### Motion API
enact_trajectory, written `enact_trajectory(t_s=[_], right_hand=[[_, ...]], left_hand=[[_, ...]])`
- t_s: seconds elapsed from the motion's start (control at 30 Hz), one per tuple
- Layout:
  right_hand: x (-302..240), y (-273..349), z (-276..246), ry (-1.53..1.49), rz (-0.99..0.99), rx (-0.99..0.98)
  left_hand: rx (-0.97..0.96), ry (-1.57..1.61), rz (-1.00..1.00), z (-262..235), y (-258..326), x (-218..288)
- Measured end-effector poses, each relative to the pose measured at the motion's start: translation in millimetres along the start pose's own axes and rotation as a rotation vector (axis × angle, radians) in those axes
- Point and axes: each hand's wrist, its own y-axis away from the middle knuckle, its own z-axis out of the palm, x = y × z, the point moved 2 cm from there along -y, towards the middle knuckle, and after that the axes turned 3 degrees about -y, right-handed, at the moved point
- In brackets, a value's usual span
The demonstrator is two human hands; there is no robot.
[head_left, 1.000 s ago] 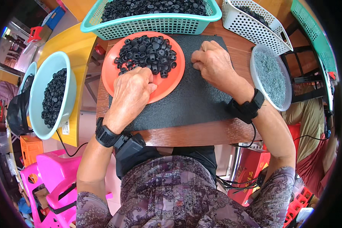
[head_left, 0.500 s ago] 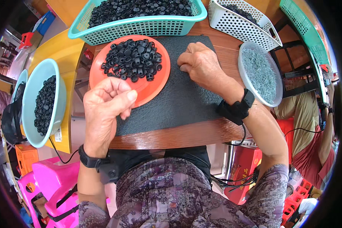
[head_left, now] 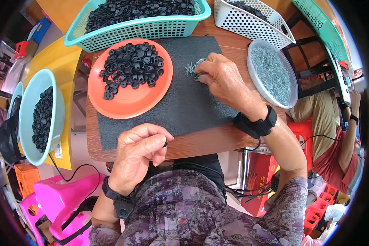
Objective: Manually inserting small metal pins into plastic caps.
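Observation:
My left hand (head_left: 140,152) is closed in a pinch over the table's near edge. A small round black plastic part (head_left: 165,144) shows between its thumb and finger. My right hand (head_left: 224,80) is on the dark textured mat (head_left: 184,98), its curled fingertips pressed together at a little heap of thin silvery screws (head_left: 191,68). What lies right under those fingertips is partly hidden. To the left of the heap sits an orange-red plate (head_left: 127,102), bearing many black plastic caps (head_left: 133,61) on its upper part.
Behind the plate stands a teal basket (head_left: 139,35) of black parts, with a white perforated basket (head_left: 250,22) beside it. A clear round tub (head_left: 250,69) of screws is at right. At left, a pale blue basin (head_left: 59,115) rests on a yellow table. Another person (head_left: 336,151) sits far right.
My left hand has moved from the plate's near edge right and toward me, and the black part now shows. My right hand has shifted, uncovering the heap of screws.

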Motion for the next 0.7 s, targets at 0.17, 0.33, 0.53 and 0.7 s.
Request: enact_trajectory(t_s=[0.17,0.33,0.53,0.7], right_hand=[[6.7,11.2,-6.2,-0.303,0.176,0.045],[-0.1,19.6,-4.0,-0.044,0.113,0.047],[-1.4,21.6,-8.1,-0.249,0.117,0.033],[4.5,22.9,-5.9,-0.231,0.193,0.091]], left_hand=[[-0.021,0.034,-0.013,-2.4,3.5,-9.0],[-0.074,0.126,-0.077,3.1,4.1,-13.6],[-0.104,0.114,-0.081,2.5,2.7,-20.3],[-0.070,0.067,-0.085,1.7,4.0,-21.4]])
